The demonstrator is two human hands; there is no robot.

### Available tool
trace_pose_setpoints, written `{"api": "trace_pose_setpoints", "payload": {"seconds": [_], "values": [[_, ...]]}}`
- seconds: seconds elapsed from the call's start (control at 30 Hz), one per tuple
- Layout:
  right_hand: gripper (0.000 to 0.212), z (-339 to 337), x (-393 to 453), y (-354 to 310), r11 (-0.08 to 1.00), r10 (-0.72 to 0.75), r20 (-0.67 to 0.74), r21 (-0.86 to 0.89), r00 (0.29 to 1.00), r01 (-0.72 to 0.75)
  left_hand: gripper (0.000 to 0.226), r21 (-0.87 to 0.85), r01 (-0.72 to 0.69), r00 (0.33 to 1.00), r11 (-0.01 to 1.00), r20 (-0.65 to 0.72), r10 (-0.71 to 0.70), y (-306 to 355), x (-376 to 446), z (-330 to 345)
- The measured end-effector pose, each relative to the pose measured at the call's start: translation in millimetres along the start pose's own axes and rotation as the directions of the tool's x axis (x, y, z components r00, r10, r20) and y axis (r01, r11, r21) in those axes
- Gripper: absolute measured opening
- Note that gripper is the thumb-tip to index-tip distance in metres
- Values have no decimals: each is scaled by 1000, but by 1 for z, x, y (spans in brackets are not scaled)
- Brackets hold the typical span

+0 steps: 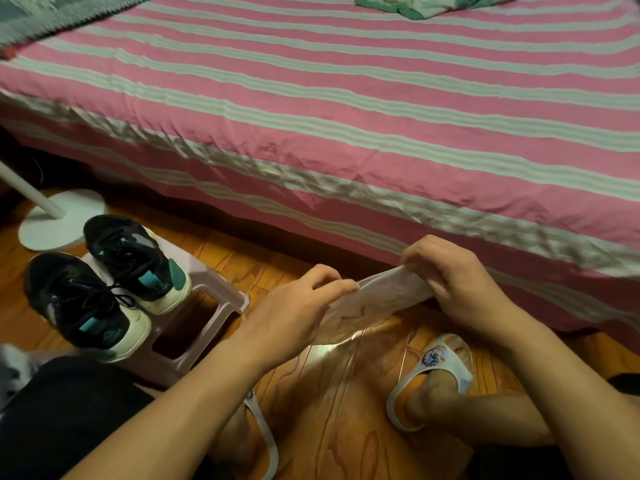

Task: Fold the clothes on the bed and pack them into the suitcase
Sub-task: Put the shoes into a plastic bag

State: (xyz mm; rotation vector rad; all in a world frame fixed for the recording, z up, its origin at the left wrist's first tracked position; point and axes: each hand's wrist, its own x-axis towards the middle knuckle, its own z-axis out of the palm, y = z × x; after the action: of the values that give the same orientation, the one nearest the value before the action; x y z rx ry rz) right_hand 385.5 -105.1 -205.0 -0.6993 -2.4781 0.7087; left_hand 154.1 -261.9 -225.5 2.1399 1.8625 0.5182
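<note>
A pale, thin, see-through piece of material (pixel 367 303) is stretched between my two hands above the wooden floor, just in front of the bed's near edge. My left hand (pixel 298 306) pinches its left end with curled fingers. My right hand (pixel 453 282) grips its right end. A green and pale garment (pixel 415 5) lies on the pink striped bed (pixel 346 109) at the far top edge. No suitcase is in view.
Two black sneakers (pixel 104 282) stand on a small plastic stool (pixel 207 317) at the left. A white lamp or fan base (pixel 59 220) sits behind them. My feet wear slippers (pixel 436 372) on the wooden floor. A grey-green blanket (pixel 52 15) lies at the bed's top left.
</note>
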Motion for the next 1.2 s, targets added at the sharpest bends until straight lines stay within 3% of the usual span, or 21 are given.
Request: {"api": "trace_pose_setpoints", "payload": {"seconds": [0.13,0.23,0.3,0.37,0.47,0.57,0.67,0.83,0.93,1.03,1.1,1.2], "values": [[18,2,-4,-1,999,11,-7,31,1000,-11,58,129,25,995,991,95,-38,-2,-3,4],[21,-2,-5,11,994,101,-66,53,993,-98,41,208,158,954,965,219,-204,-8,-8,4],[22,-4,-6,20,985,154,-119,-61,981,-162,48,172,303,919,937,207,-335,-6,-8,0],[38,4,-8,15,957,104,-145,-254,984,-138,61,193,328,920,925,158,-359,-1,-6,-7],[74,42,-18,-15,871,-173,120,-446,978,209,68,263,312,927,913,128,-354,8,-8,-13],[87,68,-29,-25,769,-163,394,-523,905,366,55,202,354,914,913,132,-383,8,-12,-18],[77,70,-31,-20,754,-105,443,-548,890,362,49,120,477,865,871,113,-489,-1,-18,-28],[65,80,-25,-25,755,-113,323,-587,940,293,89,61,503,847,862,162,-506,-6,-26,-29],[30,82,-16,-23,769,-197,347,-525,917,365,97,145,477,853,867,162,-496,-5,-33,-19],[13,79,-12,-26,853,-225,398,-361,890,377,92,240,573,797,784,60,-601,-14,-44,-18],[13,79,-12,-33,873,-262,426,-278,866,401,89,228,629,764,743,-9,-645,-19,-51,-19],[38,79,-14,-45,851,-329,432,-251,840,462,91,191,648,757,738,-50,-651,-21,-54,-18]]}}
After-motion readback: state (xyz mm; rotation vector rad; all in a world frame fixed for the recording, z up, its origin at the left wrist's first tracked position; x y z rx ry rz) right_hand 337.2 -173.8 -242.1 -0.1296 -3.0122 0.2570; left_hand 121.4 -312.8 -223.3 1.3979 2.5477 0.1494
